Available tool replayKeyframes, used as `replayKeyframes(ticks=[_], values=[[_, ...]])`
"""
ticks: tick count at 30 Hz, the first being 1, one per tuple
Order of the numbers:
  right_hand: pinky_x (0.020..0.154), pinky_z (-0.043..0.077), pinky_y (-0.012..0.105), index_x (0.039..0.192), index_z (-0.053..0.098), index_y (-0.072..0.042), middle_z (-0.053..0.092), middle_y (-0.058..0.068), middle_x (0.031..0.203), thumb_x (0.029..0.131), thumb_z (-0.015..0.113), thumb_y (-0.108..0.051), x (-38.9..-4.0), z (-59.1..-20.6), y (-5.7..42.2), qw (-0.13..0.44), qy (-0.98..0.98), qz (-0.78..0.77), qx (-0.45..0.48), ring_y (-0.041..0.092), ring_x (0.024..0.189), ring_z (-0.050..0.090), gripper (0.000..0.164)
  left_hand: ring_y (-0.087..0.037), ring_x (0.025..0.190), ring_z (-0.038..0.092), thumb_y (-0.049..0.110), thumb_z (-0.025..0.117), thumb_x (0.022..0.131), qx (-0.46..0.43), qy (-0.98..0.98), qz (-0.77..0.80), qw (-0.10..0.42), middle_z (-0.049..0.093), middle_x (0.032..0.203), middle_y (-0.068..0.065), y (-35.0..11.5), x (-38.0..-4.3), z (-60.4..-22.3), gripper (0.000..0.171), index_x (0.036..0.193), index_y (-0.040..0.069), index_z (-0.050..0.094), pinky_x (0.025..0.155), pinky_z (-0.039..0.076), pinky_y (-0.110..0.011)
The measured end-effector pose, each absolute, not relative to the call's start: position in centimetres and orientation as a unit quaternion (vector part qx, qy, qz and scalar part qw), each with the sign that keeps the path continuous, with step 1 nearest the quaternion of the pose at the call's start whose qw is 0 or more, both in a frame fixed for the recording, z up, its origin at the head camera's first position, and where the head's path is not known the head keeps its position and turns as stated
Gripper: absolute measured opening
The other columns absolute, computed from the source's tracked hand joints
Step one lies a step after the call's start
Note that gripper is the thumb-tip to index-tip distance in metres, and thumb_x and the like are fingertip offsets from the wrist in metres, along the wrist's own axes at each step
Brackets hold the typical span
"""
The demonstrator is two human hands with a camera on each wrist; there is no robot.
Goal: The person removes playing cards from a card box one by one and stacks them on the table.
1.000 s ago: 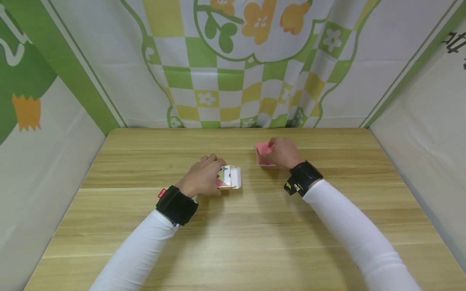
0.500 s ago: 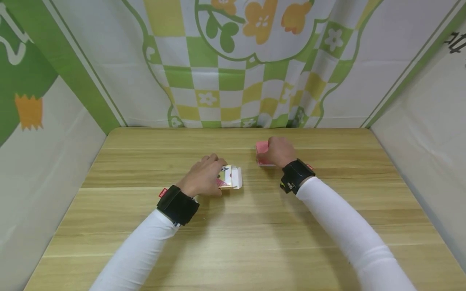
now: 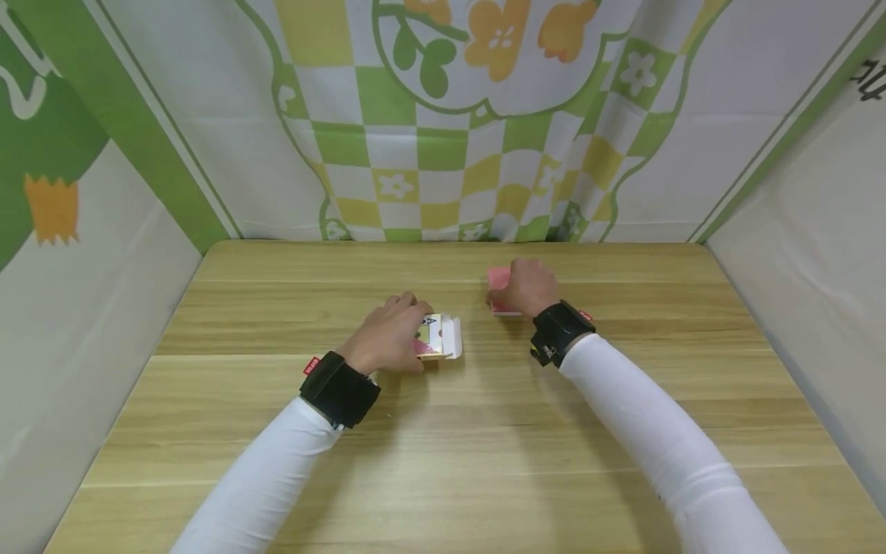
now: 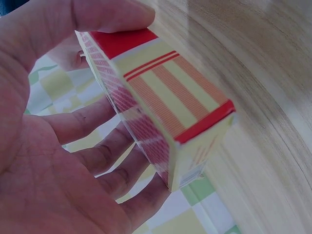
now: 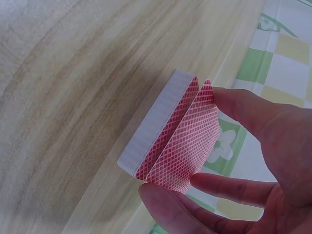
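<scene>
1. Left arm: the white sleeve (image 3: 259, 481) enters at 7 o'clock in the head view and reaches toward 1. The left hand (image 3: 388, 336) spans the card box (image 3: 430, 344) — thumb along one side, fingers bent against the other — and grips it just above or on the table (image 3: 443, 477).
2. Box: its long axis runs roughly 9 to 3 o'clock in the head view, the white flap (image 3: 451, 338) standing out toward 3. In the left wrist view it slants from 11 to 5.
3. Right arm: it comes from 5 o'clock, reaching toward 11. The right hand (image 3: 529, 288), partly closed, pinches a raised card (image 5: 187, 139) by its edges; one or several, I cannot tell.
4. Deck (image 5: 153, 127): at the box's 2 o'clock, its white edge running 1 to 7 in the right wrist view.
</scene>
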State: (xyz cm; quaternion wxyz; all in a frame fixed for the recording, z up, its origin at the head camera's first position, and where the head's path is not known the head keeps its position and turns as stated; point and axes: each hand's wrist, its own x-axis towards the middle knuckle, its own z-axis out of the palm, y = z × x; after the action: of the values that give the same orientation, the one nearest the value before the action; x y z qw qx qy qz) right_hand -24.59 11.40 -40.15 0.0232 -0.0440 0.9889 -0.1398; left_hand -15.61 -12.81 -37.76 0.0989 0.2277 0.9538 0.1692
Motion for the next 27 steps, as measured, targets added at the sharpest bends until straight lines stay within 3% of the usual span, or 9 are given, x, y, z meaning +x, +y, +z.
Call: replayKeyframes(ticks=[8,27], values=[[0.056,0.045,0.040,0.068,0.055,-0.008,0.056,0.008,0.072,0.079,0.082,-0.043,-24.61,-40.31,11.33,0.012,0.990,-0.134,-0.051,0.025,0.067,0.055,0.045,-0.032,0.110,0.051,0.012,0.093,0.064,0.227,0.954,0.171,0.100,0.056,0.124,-0.016,-12.85,-15.58,-37.77,0.082,0.136,0.000,0.057,0.095,0.047,-0.050],[0.053,0.042,0.037,0.065,0.053,-0.009,0.054,0.006,0.069,0.079,0.082,-0.043,-24.75,-40.73,11.33,0.018,0.990,-0.133,-0.042,0.023,0.065,0.052,0.047,-0.032,0.111,0.051,0.014,0.094,0.064,0.226,0.954,0.171,0.101,0.056,0.124,-0.016,-12.90,-15.55,-37.95,0.082,0.136,0.000,0.057,0.094,0.047,-0.050]])
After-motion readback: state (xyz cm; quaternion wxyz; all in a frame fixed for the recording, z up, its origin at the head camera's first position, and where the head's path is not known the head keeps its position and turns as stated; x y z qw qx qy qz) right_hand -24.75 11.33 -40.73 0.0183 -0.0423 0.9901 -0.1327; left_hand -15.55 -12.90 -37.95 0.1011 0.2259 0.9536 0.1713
